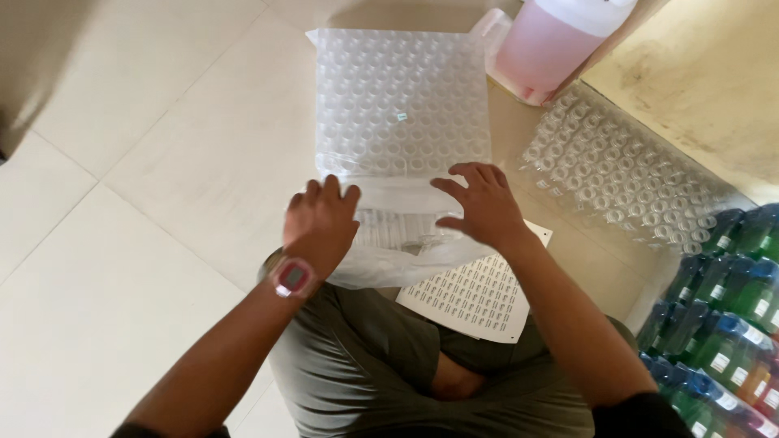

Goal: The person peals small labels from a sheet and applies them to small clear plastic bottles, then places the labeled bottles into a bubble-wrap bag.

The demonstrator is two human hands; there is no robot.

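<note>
Head view: both hands rest spread on the near end of a clear plastic-wrapped pack of small empty bottles (402,105) lying on the pale tiled floor (122,268). The left hand (320,223), open, presses the loose wrap; the right hand (483,203), fingers splayed, touches it. A white label sheet (479,296) lies beneath.

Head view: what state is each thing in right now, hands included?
Left hand: open, flat on the bag's loose end.
Right hand: fingers spread, pressing the bag.
Plastic bag of clear vials: lying flat on the floor.
Pink liquid jug: upright.
Label sheet: on the lap, partly covered.
Coloured bottles: upright, capped.
</note>
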